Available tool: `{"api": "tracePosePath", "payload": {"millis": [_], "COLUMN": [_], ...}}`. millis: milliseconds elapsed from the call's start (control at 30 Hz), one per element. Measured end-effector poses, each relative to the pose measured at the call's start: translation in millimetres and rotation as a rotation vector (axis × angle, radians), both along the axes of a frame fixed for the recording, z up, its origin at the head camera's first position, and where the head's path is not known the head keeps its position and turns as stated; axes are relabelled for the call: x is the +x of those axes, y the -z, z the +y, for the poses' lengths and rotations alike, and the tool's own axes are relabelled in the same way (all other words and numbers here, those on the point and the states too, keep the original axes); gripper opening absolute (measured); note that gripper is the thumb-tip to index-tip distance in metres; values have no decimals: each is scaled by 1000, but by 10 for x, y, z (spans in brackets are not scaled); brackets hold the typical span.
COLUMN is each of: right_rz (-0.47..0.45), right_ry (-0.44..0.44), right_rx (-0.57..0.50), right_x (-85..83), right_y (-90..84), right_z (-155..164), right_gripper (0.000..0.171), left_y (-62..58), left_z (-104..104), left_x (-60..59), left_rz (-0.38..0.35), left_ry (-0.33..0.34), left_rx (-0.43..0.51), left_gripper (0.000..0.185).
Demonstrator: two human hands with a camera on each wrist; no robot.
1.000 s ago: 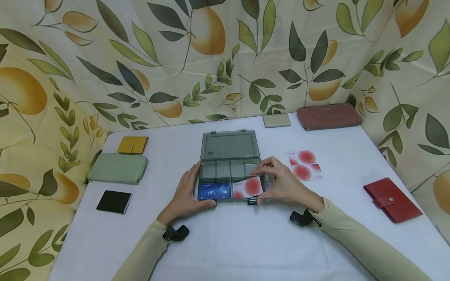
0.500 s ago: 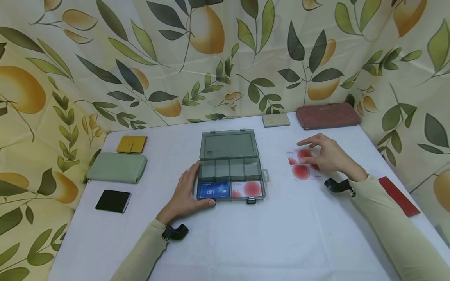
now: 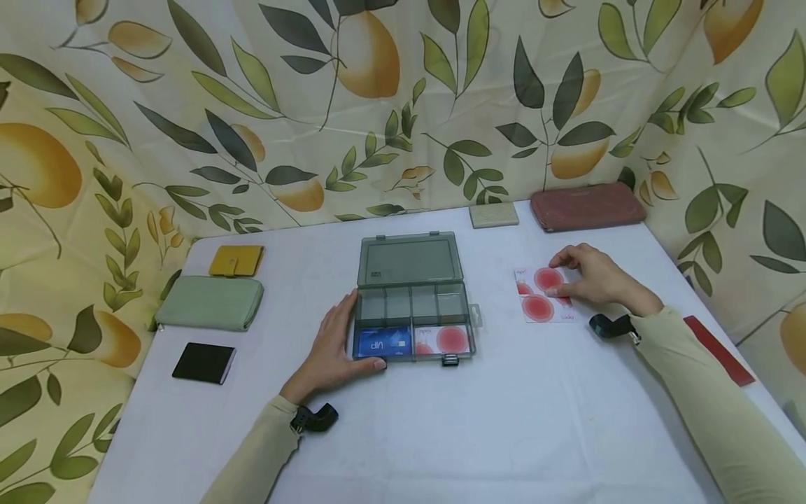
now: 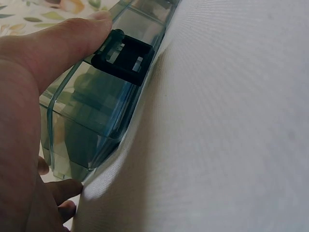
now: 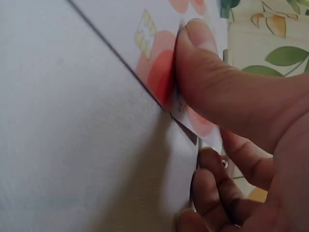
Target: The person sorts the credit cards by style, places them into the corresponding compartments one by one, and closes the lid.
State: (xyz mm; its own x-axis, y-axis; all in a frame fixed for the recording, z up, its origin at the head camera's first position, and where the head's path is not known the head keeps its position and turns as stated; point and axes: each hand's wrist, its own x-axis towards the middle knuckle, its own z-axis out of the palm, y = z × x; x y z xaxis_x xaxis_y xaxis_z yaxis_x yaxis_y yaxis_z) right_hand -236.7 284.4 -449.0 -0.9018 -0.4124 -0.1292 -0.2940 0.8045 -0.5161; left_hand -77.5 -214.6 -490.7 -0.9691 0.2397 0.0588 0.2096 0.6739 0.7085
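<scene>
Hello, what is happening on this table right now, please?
A person is working with cards and an open grey organizer box. The left hand rests against the box's left front corner, steadying it. A blue card and a white card with red circles lie in its front compartments. The right hand pinches the edge of the upper of two red-circle cards lying on the white table right of the box. Several wallets lie around the table's edges.

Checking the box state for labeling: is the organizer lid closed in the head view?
No, the organizer box lies open, its lid folded back flat, with the blue card visible in a front compartment.
</scene>
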Motion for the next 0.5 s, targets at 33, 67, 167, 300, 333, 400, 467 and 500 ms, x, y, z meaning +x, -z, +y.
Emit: {"api": "tracePosePath", "payload": {"millis": [33,67,167,300,333,400,467,500], "right_rz": [-12,-21,-27,23,31,58,41,29], "right_ry": [3,6,14,38,45,59,86,103], "right_rx": [-6,-15,-54,-151,-196,-260,-333,-362], "right_x": [4,11,44,103,118,147,184,204], "right_y": [-3,-3,1,-20,-34,-69,-121,-152], "right_z": [2,0,-15,-48,-57,-75,-113,-139], "right_gripper": [56,55,48,37,38,41,43,45], "left_y": [2,4,-2,-16,-20,-15,-12,-9], "left_z": [3,5,12,12,11,8,7,7], "left_x": [1,2,9,12,12,8,3,2], "left_rz": [-1,-1,1,4,0,-3,-5,-5], "left_ry": [-1,-1,0,1,0,-1,-3,-5], "left_rx": [-1,-2,-2,2,2,0,0,-1], "left_gripper": [136,136,135,134,135,135,136,136]}}
